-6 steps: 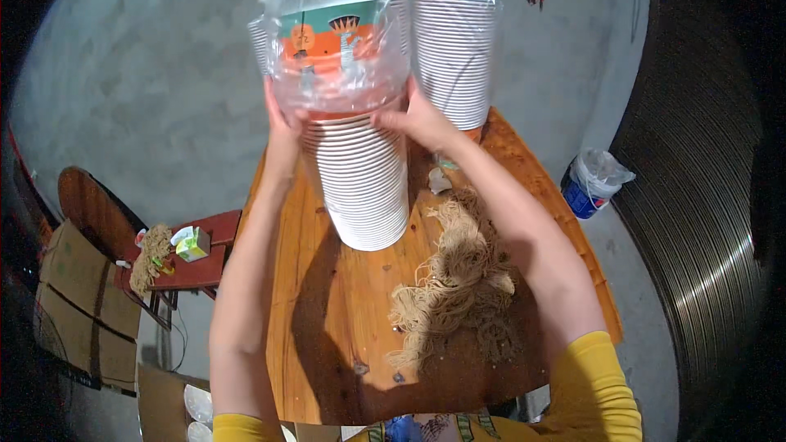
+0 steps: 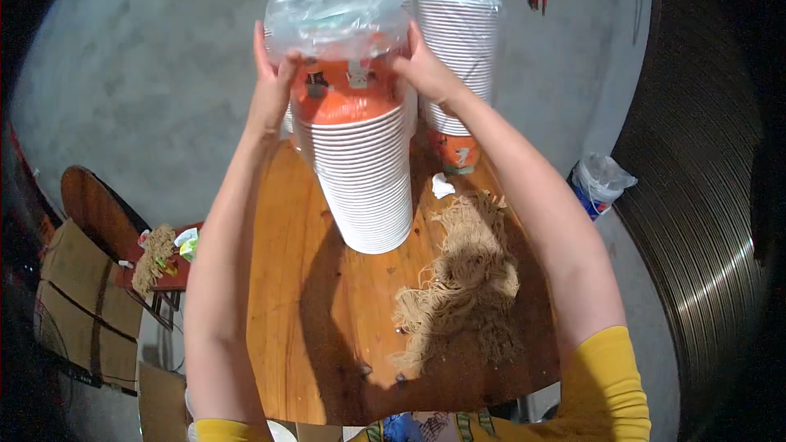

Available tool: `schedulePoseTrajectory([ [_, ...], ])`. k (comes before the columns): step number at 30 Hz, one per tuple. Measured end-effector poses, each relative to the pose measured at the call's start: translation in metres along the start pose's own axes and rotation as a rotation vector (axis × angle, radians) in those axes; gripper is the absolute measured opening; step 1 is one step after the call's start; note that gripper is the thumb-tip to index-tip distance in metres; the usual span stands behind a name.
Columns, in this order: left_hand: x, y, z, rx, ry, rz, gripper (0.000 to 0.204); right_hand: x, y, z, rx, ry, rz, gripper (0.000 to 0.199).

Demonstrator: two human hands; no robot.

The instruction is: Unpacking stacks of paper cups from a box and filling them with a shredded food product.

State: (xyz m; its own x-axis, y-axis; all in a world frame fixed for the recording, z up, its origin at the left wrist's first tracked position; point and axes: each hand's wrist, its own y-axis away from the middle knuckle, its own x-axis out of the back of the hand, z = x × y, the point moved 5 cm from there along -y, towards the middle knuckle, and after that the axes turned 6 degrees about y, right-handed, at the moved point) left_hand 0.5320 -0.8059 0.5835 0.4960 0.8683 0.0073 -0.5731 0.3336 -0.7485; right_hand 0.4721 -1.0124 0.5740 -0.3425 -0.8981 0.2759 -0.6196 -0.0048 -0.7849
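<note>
Evidently the tall stack of paper cups (image 2: 364, 172) stands on the wooden table (image 2: 319, 319), its clear plastic sleeve (image 2: 336, 4) bunched on top; the left hand (image 2: 270, 86) and right hand (image 2: 422, 65) press flat against opposite sides, so even pressure should keep it from toppling toward the heap of twine (image 2: 463, 286).

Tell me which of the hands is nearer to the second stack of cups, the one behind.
Right. The right hand grips the near cup stack on its right side, right beside the second stack. The left hand holds the opposite side, with the near stack in between.
</note>
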Motion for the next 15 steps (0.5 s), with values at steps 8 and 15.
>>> schedulePoseTrajectory([
  [8,-0.061,-0.028,0.108,-0.505,-0.312,-0.182,0.093,0.056,-0.070,-0.053,0.663,0.474,0.249,0.016],
  [15,0.097,-0.024,0.113,-0.354,-0.542,-0.015,0.109,-0.093,-0.020,-0.187,0.742,1.828,-0.031,0.044],
])
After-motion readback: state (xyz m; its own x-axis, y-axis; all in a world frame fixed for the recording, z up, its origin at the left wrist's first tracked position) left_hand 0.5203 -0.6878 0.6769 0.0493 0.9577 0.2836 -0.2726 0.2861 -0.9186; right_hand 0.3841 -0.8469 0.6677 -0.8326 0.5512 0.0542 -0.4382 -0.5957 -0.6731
